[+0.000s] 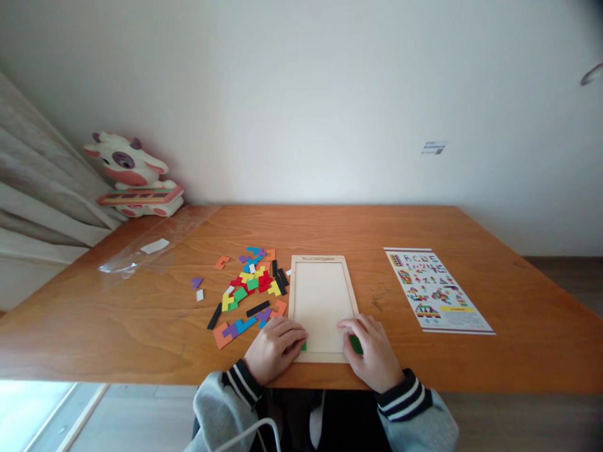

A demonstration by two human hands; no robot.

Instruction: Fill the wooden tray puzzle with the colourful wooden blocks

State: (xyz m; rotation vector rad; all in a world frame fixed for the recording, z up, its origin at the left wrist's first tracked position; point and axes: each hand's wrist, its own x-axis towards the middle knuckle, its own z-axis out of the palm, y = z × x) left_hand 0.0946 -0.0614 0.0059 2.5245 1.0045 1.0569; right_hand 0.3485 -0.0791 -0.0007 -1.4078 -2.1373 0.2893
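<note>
A pale wooden puzzle tray [325, 301] with a raised frame lies in front of me, its recess bare in the middle. My left hand [276, 346] rests at the tray's lower left corner, fingers curled, with a bit of a green puzzle piece [304, 346] showing at the fingertips. At the lower right side, my right hand [372, 351] is closed with thumb and fingers around another green puzzle piece [357, 344]. My fingers hide most of both pieces' shapes. Left of the tray lies a loose pile of coloured puzzle pieces [252, 284], among them red, yellow, blue, purple, orange and black ones.
A printed pattern sheet [436, 292] lies to the right on the wooden table [348, 229]. At the back left stands a toy cow with a keyboard [139, 179], beside a clear plastic bag [141, 254]. A curtain [42, 182] hangs at the left.
</note>
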